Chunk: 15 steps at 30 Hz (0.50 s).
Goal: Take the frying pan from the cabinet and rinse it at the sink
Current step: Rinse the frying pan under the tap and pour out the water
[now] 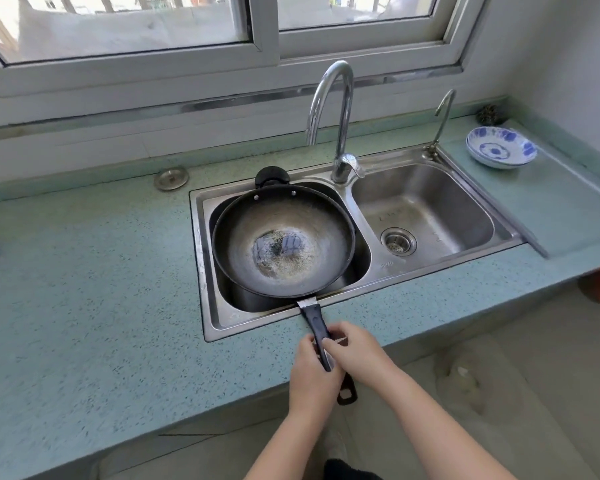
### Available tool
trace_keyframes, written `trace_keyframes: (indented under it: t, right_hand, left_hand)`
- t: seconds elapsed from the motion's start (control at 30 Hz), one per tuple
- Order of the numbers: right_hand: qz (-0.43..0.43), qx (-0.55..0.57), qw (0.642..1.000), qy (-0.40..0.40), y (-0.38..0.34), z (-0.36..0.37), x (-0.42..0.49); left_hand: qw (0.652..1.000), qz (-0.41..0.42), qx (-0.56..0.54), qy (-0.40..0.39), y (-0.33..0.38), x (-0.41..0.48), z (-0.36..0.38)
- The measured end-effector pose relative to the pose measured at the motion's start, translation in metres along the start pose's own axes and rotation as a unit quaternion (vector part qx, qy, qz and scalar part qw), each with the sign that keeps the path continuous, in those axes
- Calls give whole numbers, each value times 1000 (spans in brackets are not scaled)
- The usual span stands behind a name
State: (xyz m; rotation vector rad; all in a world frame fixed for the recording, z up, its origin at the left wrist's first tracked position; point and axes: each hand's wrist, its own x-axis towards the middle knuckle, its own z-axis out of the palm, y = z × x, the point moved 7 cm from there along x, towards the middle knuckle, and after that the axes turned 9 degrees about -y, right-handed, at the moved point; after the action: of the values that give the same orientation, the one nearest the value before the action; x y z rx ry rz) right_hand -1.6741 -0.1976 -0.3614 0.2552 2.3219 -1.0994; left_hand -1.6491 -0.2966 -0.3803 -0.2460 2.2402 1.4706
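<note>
The left hand (pixel 310 374) was curled round the pan handle (pixel 315 320) at six o'clock in the view; the right hand (pixel 355 353) was closed on it too, pressed against the left at its two o'clock; both bare forearms (pixel 430 420) were stretched forward from the lower edge.

Countertop (pixel 84 289): speckled teal, sink (pixel 387 268) inset.
Bowls (pixel 501 148): stacked, 2 o'clock of sink.
Strainer (pixel 171 178): 10 o'clock.

Faint stamp (pixel 387 264) on sink (pixel 201 258) rim, perhaps a brand, unreadable
</note>
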Motion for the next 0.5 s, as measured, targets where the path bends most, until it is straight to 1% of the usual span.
trace_keyframes:
  t: [0.13, 0.27, 0.4, 0.5]
  right_hand:
    - [-24, -64, 997, 25, -5, 6, -4]
    - [-11, -62, 998, 23, -5, 1, -2]
    - [-22, -67, 997, 37, -3, -7, 5]
    - [-35, -88, 994, 55, 0, -19, 13]
  left_hand:
    - [995, 48, 91, -4, 0, 2, -4]
    - [979, 85, 184, 7, 7, -3, -15]
    - [969, 122, 213, 35, 21, 4, -23]
    - [958, 153, 232, 72, 34, 17, -19]
